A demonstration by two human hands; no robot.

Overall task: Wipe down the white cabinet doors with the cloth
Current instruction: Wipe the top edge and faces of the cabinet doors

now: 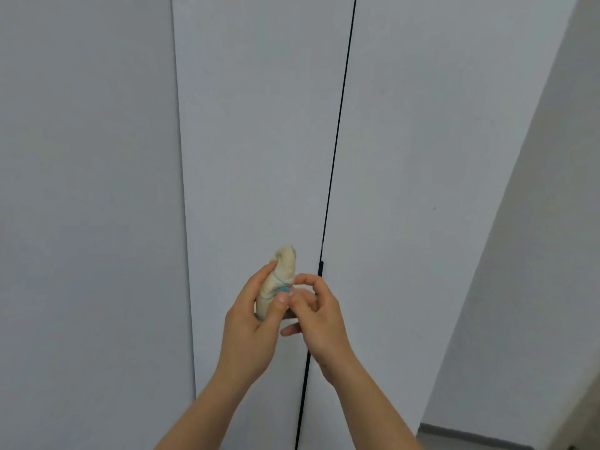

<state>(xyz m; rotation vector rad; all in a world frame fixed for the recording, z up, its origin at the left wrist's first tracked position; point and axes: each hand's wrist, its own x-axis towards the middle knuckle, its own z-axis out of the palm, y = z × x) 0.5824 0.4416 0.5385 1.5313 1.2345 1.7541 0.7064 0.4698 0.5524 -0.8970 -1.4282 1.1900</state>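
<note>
Evidently the wiping itself is not yet under way: the cloth point(280, 280), a cream-coloured wad with thin teal lines, is bunched up in mid-air in front of the cabinet doors point(259, 141) and touches neither panel. It sits low in the view, just left of the dark vertical gap point(337, 125) between the two doors, with its rounded top poking up above the fingers. The left hand point(251, 323) grips the wad, fingers curled behind it and the thumb pressed across its front. The right hand point(316, 315) is half closed beside it, fingertips pinching or picking at the cloth's near edge by a small teal patch; how firmly it grips is hard to tell. This looks like a step of folding or regathering the cloth into a usable pad. The next move, as I judge it, calls for settling the wad into one hand, spreading a flat face of it outward, and bringing it against a door panel with even pressure. A plain wall point(535, 222) stands to the right of the doors.
</note>
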